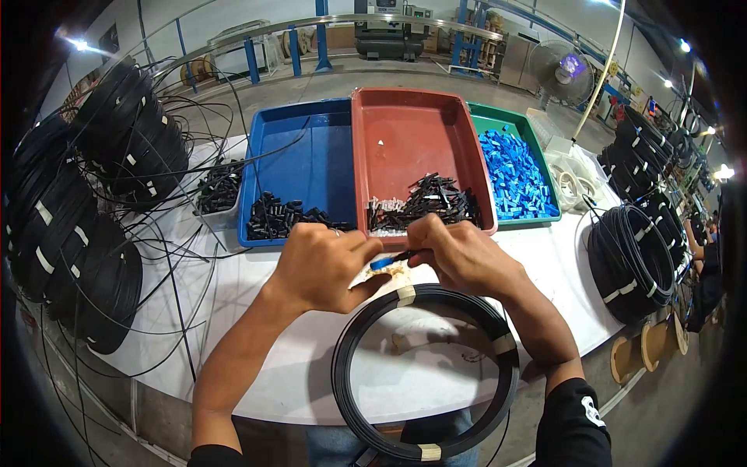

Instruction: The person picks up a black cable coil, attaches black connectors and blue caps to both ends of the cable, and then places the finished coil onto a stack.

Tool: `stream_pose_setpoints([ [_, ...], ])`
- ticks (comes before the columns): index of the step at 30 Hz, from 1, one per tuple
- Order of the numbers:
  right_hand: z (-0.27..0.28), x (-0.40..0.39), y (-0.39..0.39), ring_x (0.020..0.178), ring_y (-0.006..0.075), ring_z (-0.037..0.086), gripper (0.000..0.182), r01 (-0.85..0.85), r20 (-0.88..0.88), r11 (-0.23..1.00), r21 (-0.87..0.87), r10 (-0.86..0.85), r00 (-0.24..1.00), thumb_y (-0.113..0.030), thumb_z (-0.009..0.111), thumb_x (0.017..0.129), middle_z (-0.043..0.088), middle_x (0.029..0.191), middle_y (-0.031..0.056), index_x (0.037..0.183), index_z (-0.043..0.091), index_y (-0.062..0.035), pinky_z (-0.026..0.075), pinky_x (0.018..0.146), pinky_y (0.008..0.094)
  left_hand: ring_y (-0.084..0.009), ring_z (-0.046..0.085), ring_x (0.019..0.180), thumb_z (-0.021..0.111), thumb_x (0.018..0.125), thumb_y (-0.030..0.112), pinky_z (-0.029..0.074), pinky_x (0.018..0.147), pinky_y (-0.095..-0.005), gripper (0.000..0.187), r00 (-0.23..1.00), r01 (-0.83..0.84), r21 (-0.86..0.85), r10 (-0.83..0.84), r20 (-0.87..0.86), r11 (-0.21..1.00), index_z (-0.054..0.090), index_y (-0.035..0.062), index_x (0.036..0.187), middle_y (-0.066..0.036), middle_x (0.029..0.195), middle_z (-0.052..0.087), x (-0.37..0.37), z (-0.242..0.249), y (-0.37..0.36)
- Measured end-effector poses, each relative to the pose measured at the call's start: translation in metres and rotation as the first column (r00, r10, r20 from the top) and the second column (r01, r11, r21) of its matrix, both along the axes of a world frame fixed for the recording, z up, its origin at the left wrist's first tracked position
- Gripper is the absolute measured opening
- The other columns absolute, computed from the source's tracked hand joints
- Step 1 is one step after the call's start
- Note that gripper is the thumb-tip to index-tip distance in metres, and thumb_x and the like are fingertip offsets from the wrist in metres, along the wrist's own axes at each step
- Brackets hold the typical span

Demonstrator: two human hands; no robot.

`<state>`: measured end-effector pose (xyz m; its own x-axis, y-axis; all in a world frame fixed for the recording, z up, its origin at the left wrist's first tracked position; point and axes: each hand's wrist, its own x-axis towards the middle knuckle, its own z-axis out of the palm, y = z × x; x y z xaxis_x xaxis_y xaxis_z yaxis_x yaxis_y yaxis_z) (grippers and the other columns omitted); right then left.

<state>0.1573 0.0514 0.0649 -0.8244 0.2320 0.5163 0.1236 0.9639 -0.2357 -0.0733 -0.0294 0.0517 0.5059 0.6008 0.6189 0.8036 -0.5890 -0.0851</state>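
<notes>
My left hand (319,268) pinches a small blue piece (381,264) between thumb and fingers, above the white table. Close to its right, my right hand (459,253) is closed on a thin black piece (403,256) that meets the blue one. Below both hands a coil of black cable (340,366), bound with pale tape, rests at the table's front edge and over my lap. Just beyond my hands are the red tray (420,140), holding black and white small parts, and the blue tray (303,156) with black parts.
A green tray (554,187) holds many blue parts (517,175). Large black cable coils (128,132) stack up at the left, with loose strands over the table (257,373). More coils (632,261) stand at the right. A fan (562,71) and another person (704,265) are beyond.
</notes>
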Motion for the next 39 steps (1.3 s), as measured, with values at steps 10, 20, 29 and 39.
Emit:
stream_pose_setpoints([
  [10, -0.002, 0.0, -0.011, 0.078, 0.0289, 0.075, 0.031, -0.131, -0.064, 0.99, 0.047, 0.134, 0.989, 0.016, 0.064, 0.08, 0.068, 0.085, 0.0146, 0.095, 0.041, 0.0023, 0.057, 0.056, 0.0376, -0.0214, 0.059, 0.046, 0.075, 0.076, 0.029, 0.044, 0.044, -0.038, 0.023, 0.992, 0.112, -0.047, -0.115, -0.051, 0.993, 0.06, 0.0102, 0.074, -0.002, 0.056, 0.054, 0.005, 0.004, -0.008],
  [20, -0.001, -0.003, -0.016, 0.073, 0.0331, 0.07, 0.013, -0.154, -0.108, 0.985, 0.08, 0.162, 0.981, 0.001, 0.058, 0.084, 0.067, 0.079, 0.0137, 0.093, 0.049, 0.0002, 0.057, 0.061, 0.0409, -0.0319, 0.057, 0.043, 0.066, 0.083, 0.037, 0.046, 0.046, -0.0414, 0.04, 0.993, 0.008, -0.334, -0.046, -0.106, 0.943, 0.062, 0.0066, 0.058, -0.011, 0.047, 0.054, 0.007, 0.012, -0.014],
  [29, 0.001, -0.001, -0.02, 0.058, 0.03, 0.064, 0.01, -0.209, -0.094, 0.973, 0.1, 0.219, 0.971, -0.007, 0.059, 0.087, 0.061, 0.065, 0.0102, 0.09, 0.051, -0.0007, 0.051, 0.052, 0.0398, -0.0389, 0.058, 0.048, 0.063, 0.089, 0.028, 0.048, 0.05, -0.0462, 0.039, 0.988, 0.141, -0.518, -0.15, 0.025, 0.843, 0.06, 0.0028, 0.059, -0.017, 0.05, 0.054, 0.014, 0.008, -0.018],
  [39, 0.001, -0.003, -0.025, 0.048, 0.0268, 0.056, 0.016, -0.247, -0.13, 0.958, 0.147, 0.266, 0.955, -0.013, 0.058, 0.085, 0.048, 0.056, 0.0057, 0.08, 0.045, -0.0042, 0.044, 0.044, 0.0395, -0.0363, 0.054, 0.043, 0.063, 0.09, 0.02, 0.045, 0.046, -0.0428, 0.033, 0.964, 0.251, -0.487, -0.261, 0.049, 0.837, 0.058, 0.0031, 0.063, -0.014, 0.045, 0.049, 0.017, -0.004, -0.016],
])
